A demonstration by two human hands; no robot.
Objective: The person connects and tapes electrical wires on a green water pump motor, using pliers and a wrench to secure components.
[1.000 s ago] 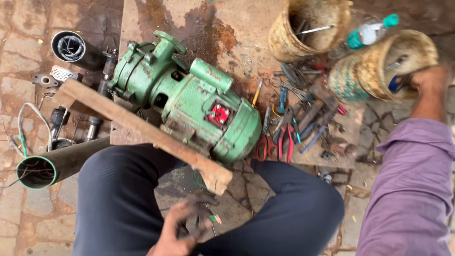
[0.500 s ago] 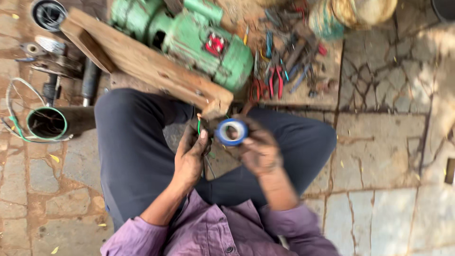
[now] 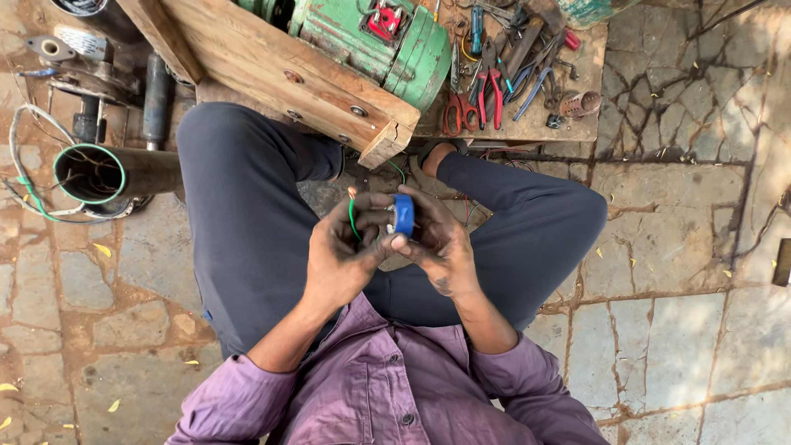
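Note:
I sit cross-legged on stone paving in dark trousers and a purple shirt. My right hand point(image 3: 441, 243) grips a blue roll of tape point(image 3: 403, 215) held on edge above my lap. My left hand point(image 3: 350, 251) pinches a thin green wire point(image 3: 352, 216) with a bare tip, its fingers meeting the roll. Both hands are grimy and touch each other. In front of my knees, a green electric motor point(image 3: 375, 37) lies behind a wooden plank point(image 3: 284, 78).
Red-handled pliers point(image 3: 493, 89), cutters and other hand tools lie scattered on a board point(image 3: 568, 128) at the upper right. A dark metal pipe point(image 3: 115, 173) with wires in it lies at the left, among metal parts. Cracked paving surrounds me.
My right hand came back from the tins at the far right with the blue tape roll. Both hands have met above my lap, and the roll is turned on edge.

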